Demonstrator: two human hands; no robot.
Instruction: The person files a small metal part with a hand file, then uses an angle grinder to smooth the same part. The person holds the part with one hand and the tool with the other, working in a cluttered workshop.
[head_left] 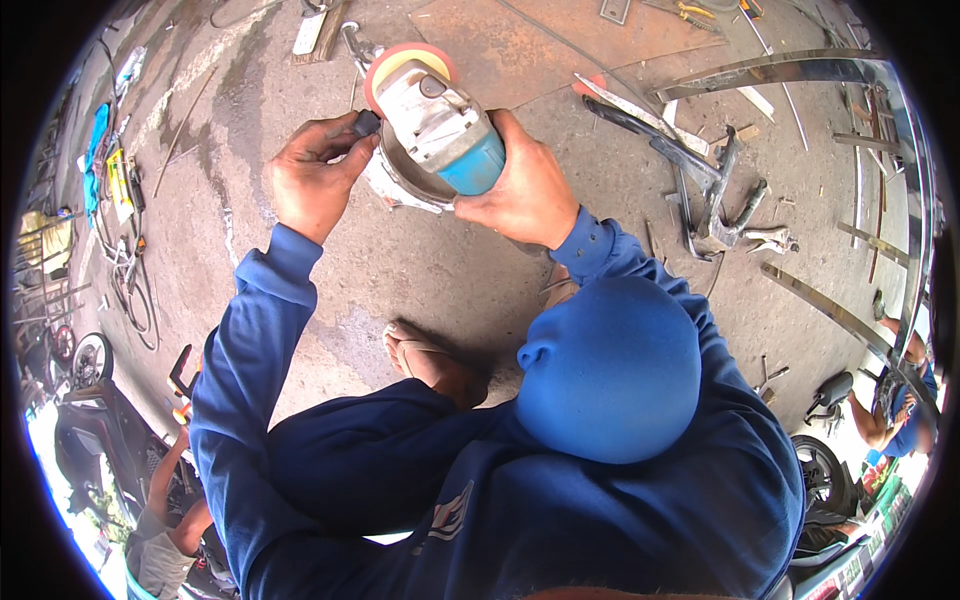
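Observation:
My right hand [528, 180] is wrapped round the teal rear body of an angle grinder [440, 120]. The grinder's silver-grey head points away from me, and its round disc [408, 60], red with a yellowish rim, faces the far side. Between the fingertips of my left hand [318, 172] is a small dark block [366, 123], close beside the grinder head. Beneath the grinder, a round off-white part with a raised rim [405, 192] shows in part; the tool hides the rest. Whether my left fingers touch that part, I cannot tell.
A black metal frame piece [690, 165] lies on the concrete floor to the right, near curved metal strips [770, 68]. A rusty sheet [570, 45] lies beyond. Cables [135, 270] and a blue cloth [97, 150] are at left. Other people are at lower left and far right.

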